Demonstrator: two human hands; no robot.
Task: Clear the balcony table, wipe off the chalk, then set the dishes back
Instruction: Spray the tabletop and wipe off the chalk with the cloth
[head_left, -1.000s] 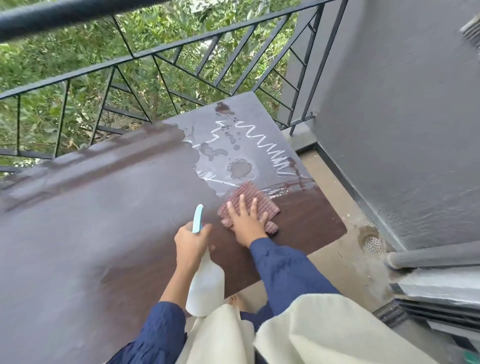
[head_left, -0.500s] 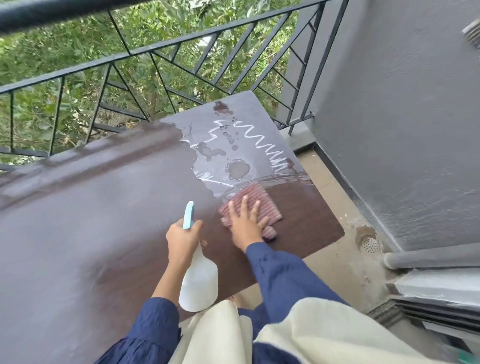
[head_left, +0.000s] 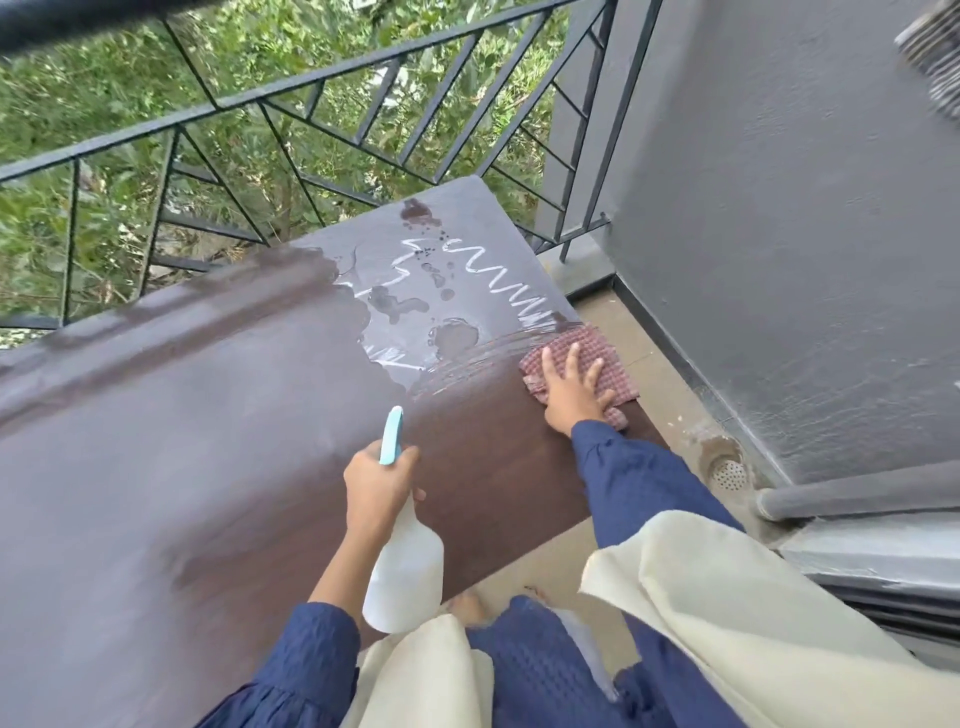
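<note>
The dark brown balcony table (head_left: 218, 426) carries white chalk zigzags (head_left: 498, 283) and water puddles at its far right corner. My right hand (head_left: 569, 392) lies flat, fingers spread, pressing a red checked cloth (head_left: 605, 364) at the table's right edge, just below the chalk. A wet streak runs left from the cloth. My left hand (head_left: 376, 480) grips a white spray bottle (head_left: 405, 566) with a light blue nozzle, held over the table's near edge. No dishes are in view.
A black metal railing (head_left: 322, 98) runs behind the table with green foliage beyond. A grey wall (head_left: 779, 234) stands close on the right. The floor beside the table has a round drain (head_left: 727, 473) and a grey pipe (head_left: 857, 499).
My right hand has slid the cloth rightward to the table's right edge, leaving a wet streak. The left hand with the bottle stayed in about the same place.
</note>
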